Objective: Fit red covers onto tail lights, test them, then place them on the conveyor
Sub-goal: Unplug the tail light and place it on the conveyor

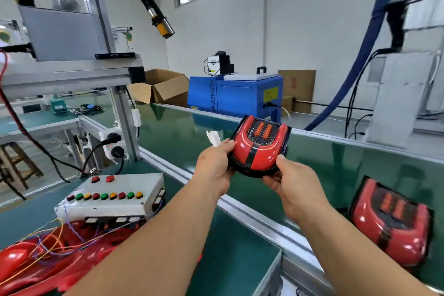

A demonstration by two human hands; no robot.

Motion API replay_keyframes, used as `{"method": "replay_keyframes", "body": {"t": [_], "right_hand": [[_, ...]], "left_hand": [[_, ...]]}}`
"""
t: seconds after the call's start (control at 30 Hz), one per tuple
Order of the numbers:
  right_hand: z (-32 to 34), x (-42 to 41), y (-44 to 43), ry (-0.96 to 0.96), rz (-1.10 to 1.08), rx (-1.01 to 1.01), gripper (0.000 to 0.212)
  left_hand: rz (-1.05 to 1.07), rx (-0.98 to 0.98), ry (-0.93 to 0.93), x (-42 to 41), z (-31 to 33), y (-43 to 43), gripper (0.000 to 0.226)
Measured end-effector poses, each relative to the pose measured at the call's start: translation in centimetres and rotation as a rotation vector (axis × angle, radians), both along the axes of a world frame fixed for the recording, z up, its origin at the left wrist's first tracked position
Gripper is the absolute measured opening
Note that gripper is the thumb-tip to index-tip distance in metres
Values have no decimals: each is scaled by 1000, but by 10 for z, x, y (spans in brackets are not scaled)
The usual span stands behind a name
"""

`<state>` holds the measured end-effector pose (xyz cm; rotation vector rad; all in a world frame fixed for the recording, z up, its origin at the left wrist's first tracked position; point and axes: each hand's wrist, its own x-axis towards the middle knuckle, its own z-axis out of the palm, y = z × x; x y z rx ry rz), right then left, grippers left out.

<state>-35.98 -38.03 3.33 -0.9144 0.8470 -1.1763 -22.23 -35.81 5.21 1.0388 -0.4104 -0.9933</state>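
Note:
I hold a red tail light (258, 148) with a black stripe and two orange bars above the green conveyor belt (336, 163). My left hand (215, 167) grips its left edge, and a white connector (213, 138) sticks up from that hand. My right hand (292, 186) grips the light's lower right edge with the thumb on top. A second red tail light (390, 223) lies on the belt at the right, blurred.
A white test box (113, 197) with coloured buttons sits on the bench at left, with loose wires and red covers (45, 262) in front of it. An aluminium rail (252, 216) edges the belt. A blue machine (235, 95) and cardboard boxes (159, 89) stand beyond.

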Motion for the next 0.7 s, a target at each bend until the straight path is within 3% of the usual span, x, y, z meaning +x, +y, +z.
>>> {"method": "replay_keyframes", "body": {"t": [0.4,0.47,0.57,0.7], "right_hand": [[-41,-72,9,-19,-148,216,23],[-46,-69,9,56,-162,238,18],[-48,-63,11,144,-198,275,30],[-49,-56,14,21,-292,359,25]], "left_hand": [[-125,88,-159,-84,-36,-21,12],[-121,119,-190,-85,-42,-24,12],[-121,155,-207,-86,-50,-28,11],[-167,164,-141,-92,-63,-35,8]]}}
